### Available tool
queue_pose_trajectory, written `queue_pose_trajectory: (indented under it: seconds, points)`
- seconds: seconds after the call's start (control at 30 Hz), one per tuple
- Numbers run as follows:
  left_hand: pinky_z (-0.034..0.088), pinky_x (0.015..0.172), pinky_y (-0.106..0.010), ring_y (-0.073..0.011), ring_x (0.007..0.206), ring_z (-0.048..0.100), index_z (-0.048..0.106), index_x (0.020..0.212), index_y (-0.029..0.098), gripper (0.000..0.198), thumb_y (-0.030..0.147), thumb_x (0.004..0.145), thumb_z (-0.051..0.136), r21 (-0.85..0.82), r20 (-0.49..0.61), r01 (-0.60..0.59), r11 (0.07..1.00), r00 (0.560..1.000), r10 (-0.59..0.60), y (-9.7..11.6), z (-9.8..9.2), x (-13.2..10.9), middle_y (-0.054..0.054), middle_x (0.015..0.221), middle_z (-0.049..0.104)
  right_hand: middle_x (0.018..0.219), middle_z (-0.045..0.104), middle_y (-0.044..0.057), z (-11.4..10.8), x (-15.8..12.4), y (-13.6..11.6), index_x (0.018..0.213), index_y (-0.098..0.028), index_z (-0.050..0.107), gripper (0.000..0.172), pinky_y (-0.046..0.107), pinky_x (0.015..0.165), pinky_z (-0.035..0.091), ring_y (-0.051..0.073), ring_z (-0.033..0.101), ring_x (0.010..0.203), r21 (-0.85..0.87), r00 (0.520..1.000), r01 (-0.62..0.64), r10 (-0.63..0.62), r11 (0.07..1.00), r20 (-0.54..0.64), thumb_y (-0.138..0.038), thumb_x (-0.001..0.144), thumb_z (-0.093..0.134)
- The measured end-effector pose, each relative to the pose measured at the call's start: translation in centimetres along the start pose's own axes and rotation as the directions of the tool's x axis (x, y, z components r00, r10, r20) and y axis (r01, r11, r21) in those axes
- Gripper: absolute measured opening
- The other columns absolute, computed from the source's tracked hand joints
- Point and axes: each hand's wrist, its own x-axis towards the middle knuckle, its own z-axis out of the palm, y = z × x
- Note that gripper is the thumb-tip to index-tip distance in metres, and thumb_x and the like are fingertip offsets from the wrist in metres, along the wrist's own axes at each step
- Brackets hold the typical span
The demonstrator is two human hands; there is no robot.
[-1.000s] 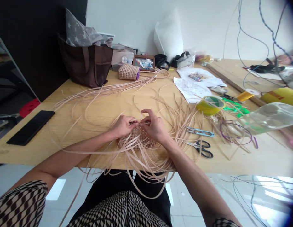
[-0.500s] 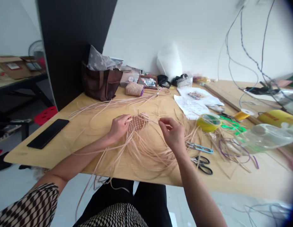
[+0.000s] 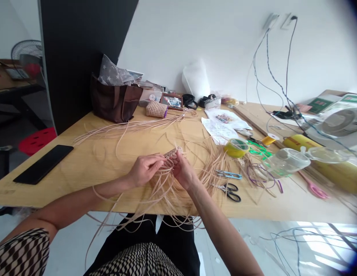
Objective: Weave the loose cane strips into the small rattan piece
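Nearest you, long, thin, pale pink-beige strands hang over the front edge of the pale wooden worktop above your lap. A sleeve or knee brushing them could drag on the weave they seem to belong to.

Beyond that edge, your left hand is mostly closed, fingers bent and thumb close alongside; you are touching strands, but I cannot tell whether one is pinched. Your right hand is closed around the small pale pink-beige woven piece, its thumb near the top and its fingers partly hidden. That piece sits between your two hands, over the middle of the worktop, and I cannot tell whether it rests on the surface.

Loose strands loop beneath and beside your fingers, so you could catch the wrong one, or tighten a tangle into a knot by pulling too hard. A slack right-hand hold might let the weave twist or loosen.

To the right lie black-handled metal scissors and, just beyond them, blue-handled snips; spread strands lie around both, and could snag on the blades if you tugged them.

Farther back, a second woven piece with a purple edge lies beside a brown fabric bag, well apart from your hands.
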Motion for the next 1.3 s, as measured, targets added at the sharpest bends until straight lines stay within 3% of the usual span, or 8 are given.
queue_pose_trajectory:
  seconds: [0.07, 0.17, 0.3, 0.37, 0.53, 0.7, 0.87, 1.3]
  points:
    - [0.054, 0.081, -0.032, -0.0184, 0.084, 0.067, 0.065, 0.090, 0.013, 0.024, 0.034, 0.081, 0.055, -0.148, -0.030, 0.172, 0.974, 0.984, -0.178, -0.6, -0.3, 1.0, -0.009, 0.090, 0.071, 0.079, 0.070, 0.003, 0.4, -0.7, 0.2, 0.080, -0.018, 0.064, 0.032, 0.027, 0.073, 0.053, 0.015, 0.066, 0.072, -0.015, 0.995, 0.073, -0.072, 0.997, 0.062, -0.044, 0.064, 0.074]
    - [0.053, 0.079, -0.032, -0.0197, 0.089, 0.066, 0.061, 0.100, 0.010, 0.036, 0.035, 0.074, 0.063, -0.191, 0.033, 0.293, 0.937, 0.956, -0.292, -1.9, -0.3, 2.2, -0.012, 0.100, 0.067, 0.083, 0.070, 0.000, 0.8, -1.3, 0.8, 0.086, -0.019, 0.067, 0.029, 0.025, 0.077, 0.052, 0.013, 0.066, 0.076, -0.024, 0.982, 0.163, -0.159, 0.986, 0.105, -0.027, 0.060, 0.079]
    - [0.050, 0.086, -0.035, -0.0228, 0.104, 0.061, 0.055, 0.118, 0.012, 0.050, 0.039, 0.076, 0.061, -0.188, 0.345, 0.317, 0.929, 0.907, -0.240, -2.4, -0.5, 2.7, -0.015, 0.117, 0.061, 0.089, 0.071, 0.000, 0.5, -2.0, 1.2, 0.089, -0.022, 0.068, 0.029, 0.028, 0.083, 0.051, 0.013, 0.065, 0.082, -0.003, 0.969, 0.228, -0.227, 0.974, 0.094, -0.022, 0.061, 0.078]
    - [0.047, 0.092, -0.036, -0.0226, 0.109, 0.058, 0.050, 0.124, 0.013, 0.051, 0.040, 0.080, 0.056, -0.168, 0.414, 0.254, 0.953, 0.895, -0.165, -1.8, -0.6, 2.3, -0.014, 0.122, 0.059, 0.091, 0.071, 0.001, 0.2, -2.7, 1.1, 0.088, -0.023, 0.068, 0.031, 0.033, 0.086, 0.050, 0.015, 0.065, 0.084, 0.021, 0.967, 0.234, -0.235, 0.972, 0.095, -0.022, 0.059, 0.079]
    - [0.036, 0.102, -0.042, -0.0258, 0.122, 0.045, 0.036, 0.136, 0.015, 0.063, 0.042, 0.082, 0.053, 0.202, 0.208, 0.034, 0.979, 0.975, -0.077, 0.5, -0.7, 0.8, -0.015, 0.132, 0.048, 0.092, 0.070, 0.002, -0.2, -4.4, 0.8, 0.084, -0.023, 0.068, 0.026, 0.039, 0.090, 0.048, 0.019, 0.064, 0.091, 0.083, 0.979, 0.161, -0.169, 0.984, 0.109, -0.031, 0.061, 0.077]
    - [0.040, 0.096, -0.044, -0.0270, 0.114, 0.049, 0.032, 0.138, 0.016, 0.064, 0.046, 0.084, 0.049, 0.408, 0.240, -0.061, 0.911, 0.970, -0.043, 1.5, -0.5, 0.3, -0.015, 0.123, 0.051, 0.082, 0.070, 0.002, 0.4, -5.0, 0.9, 0.075, -0.021, 0.067, 0.023, 0.035, 0.082, 0.052, 0.015, 0.064, 0.078, 0.042, 0.989, 0.147, -0.147, 0.988, 0.006, -0.041, 0.067, 0.074]
    - [0.040, 0.096, -0.043, -0.0273, 0.115, 0.048, 0.030, 0.139, 0.018, 0.064, 0.045, 0.085, 0.049, 0.469, 0.242, -0.093, 0.878, 0.970, -0.027, 1.1, -0.2, 0.2, -0.013, 0.121, 0.051, 0.073, 0.069, 0.002, 1.7, -5.0, 1.2, 0.070, -0.019, 0.067, 0.029, 0.031, 0.076, 0.053, 0.014, 0.063, 0.071, -0.017, 0.966, 0.223, -0.223, 0.975, -0.132, -0.043, 0.059, 0.078]
    - [0.040, 0.095, -0.042, -0.0269, 0.116, 0.047, 0.030, 0.139, 0.017, 0.062, 0.046, 0.086, 0.045, 0.469, 0.217, -0.063, 0.881, 0.975, -0.046, 0.9, -0.5, 0.2, -0.014, 0.124, 0.049, 0.072, 0.067, 0.002, 2.0, -4.4, 1.2, 0.073, -0.018, 0.063, 0.036, 0.029, 0.068, 0.054, 0.013, 0.062, 0.066, -0.022, 0.946, 0.227, -0.226, 0.974, -0.233, -0.048, 0.058, 0.077]
